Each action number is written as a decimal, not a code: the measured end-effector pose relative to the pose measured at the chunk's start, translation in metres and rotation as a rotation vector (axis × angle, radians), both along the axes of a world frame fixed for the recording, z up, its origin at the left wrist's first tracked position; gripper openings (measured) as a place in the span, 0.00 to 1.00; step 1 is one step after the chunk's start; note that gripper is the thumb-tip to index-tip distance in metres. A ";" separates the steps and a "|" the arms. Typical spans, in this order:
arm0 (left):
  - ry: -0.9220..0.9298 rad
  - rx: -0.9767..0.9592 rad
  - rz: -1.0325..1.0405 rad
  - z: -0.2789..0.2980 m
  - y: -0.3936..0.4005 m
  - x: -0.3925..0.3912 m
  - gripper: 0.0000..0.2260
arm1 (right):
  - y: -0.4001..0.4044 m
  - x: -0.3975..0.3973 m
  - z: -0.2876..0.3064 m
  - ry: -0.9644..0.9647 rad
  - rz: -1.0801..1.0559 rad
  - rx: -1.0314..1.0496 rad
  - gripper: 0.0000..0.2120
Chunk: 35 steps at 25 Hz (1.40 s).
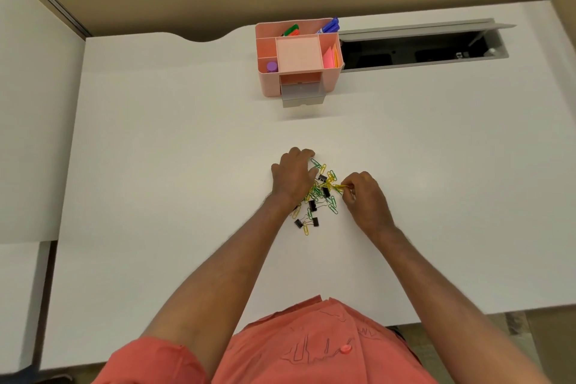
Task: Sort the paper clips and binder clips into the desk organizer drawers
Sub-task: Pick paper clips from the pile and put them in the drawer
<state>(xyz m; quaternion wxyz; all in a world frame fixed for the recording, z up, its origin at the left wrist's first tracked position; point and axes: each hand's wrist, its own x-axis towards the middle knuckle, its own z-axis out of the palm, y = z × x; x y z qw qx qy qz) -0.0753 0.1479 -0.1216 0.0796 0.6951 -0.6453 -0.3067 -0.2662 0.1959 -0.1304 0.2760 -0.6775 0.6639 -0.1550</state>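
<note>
Nearest us, both forearms reach out over the white desk (156,165) to the clip pile (318,196), green and yellow paper clips tangled with black binder clips (313,205), loose mid-desk. Our left hand (293,179) lies palm-down on the pile's left edge, fingers curled, can't tell if it grasps anything; our right hand (363,196) is pinched on a few yellow clips (338,186) at the pile's right edge. Far side: pink organizer (299,59) with a grey drawer (302,95) pulled out, well apart from the pile, markers (328,25) and sticky notes (331,58) in its top compartments.
</note>
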 end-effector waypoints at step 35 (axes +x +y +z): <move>0.077 -0.403 0.127 0.066 -0.121 0.057 0.04 | -0.214 0.083 0.081 0.139 0.212 -0.105 0.10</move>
